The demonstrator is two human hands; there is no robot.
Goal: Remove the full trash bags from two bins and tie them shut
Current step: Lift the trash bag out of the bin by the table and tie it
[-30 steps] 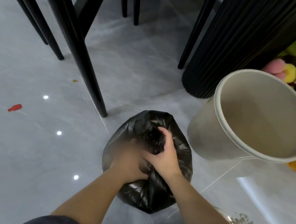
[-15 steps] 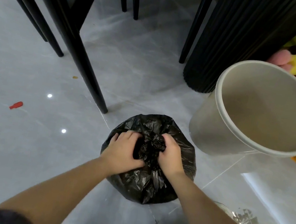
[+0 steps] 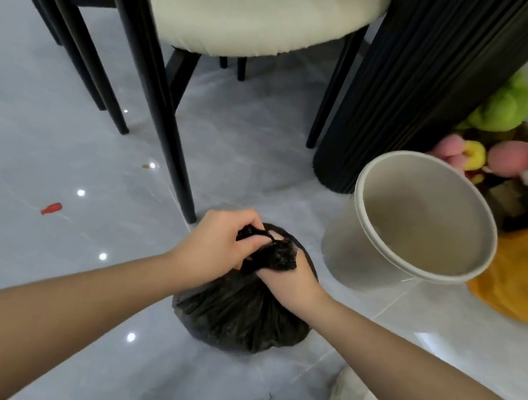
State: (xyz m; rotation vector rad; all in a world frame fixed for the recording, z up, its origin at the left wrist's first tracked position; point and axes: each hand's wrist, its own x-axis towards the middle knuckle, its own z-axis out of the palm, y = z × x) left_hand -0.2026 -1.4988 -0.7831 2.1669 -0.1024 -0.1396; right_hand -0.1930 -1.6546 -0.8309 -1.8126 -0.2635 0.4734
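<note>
A full black trash bag [image 3: 242, 317] sits on the grey tiled floor in front of me. Its neck is gathered into a twisted bunch at the top. My left hand [image 3: 215, 238] pinches a strand of the black plastic at the top of the neck. My right hand [image 3: 290, 273] is closed around the gathered neck from the right side. To the right stands a beige round bin [image 3: 342, 243], with no bag in it.
Black chair legs [image 3: 173, 154] and a cream chair seat [image 3: 251, 7] stand just beyond the bag. A black ribbed column [image 3: 409, 84] rises behind the bin. Plush toys [image 3: 505, 155] and an orange cloth [image 3: 517, 292] lie at the right. A small red scrap [image 3: 51, 208] lies on the floor at left.
The bag's neck has been drawn up into a tighter bunch. My left hand has risen and now pulls a strand, while my right hand grips the neck lower. The view has tilted upward.
</note>
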